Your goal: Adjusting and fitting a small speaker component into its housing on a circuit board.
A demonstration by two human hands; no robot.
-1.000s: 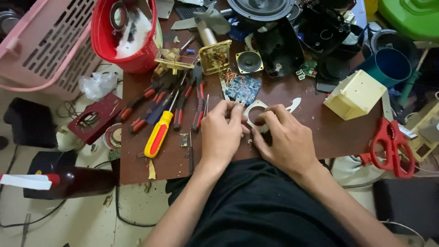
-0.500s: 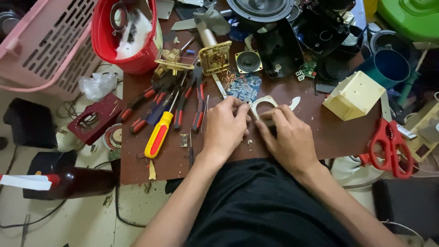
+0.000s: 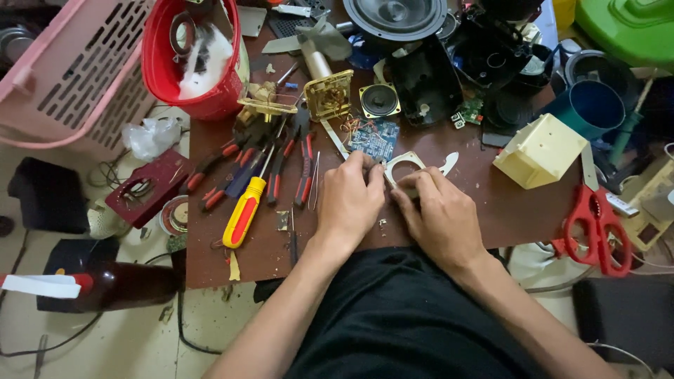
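A small pale frame (image 3: 405, 163) with a round hole lies on the brown table (image 3: 519, 210), and both hands pinch it. My left hand (image 3: 349, 198) grips its left edge with fingertips closed. My right hand (image 3: 439, 213) holds its lower right edge. Just beyond the frame sits a blue circuit board (image 3: 374, 138) with thin wires. What lies under my fingers is hidden.
A yellow-handled screwdriver (image 3: 243, 210) and red-handled pliers (image 3: 305, 173) lie left of my hands. A cream plastic box (image 3: 539, 151) and red scissors (image 3: 596, 229) sit to the right. Behind are a red bucket (image 3: 193, 56), pink basket (image 3: 67, 70), speakers (image 3: 394, 17) and black housings.
Both hands have slid a little away from my body with the pale frame, nearer to the blue circuit board. The grip stays the same.
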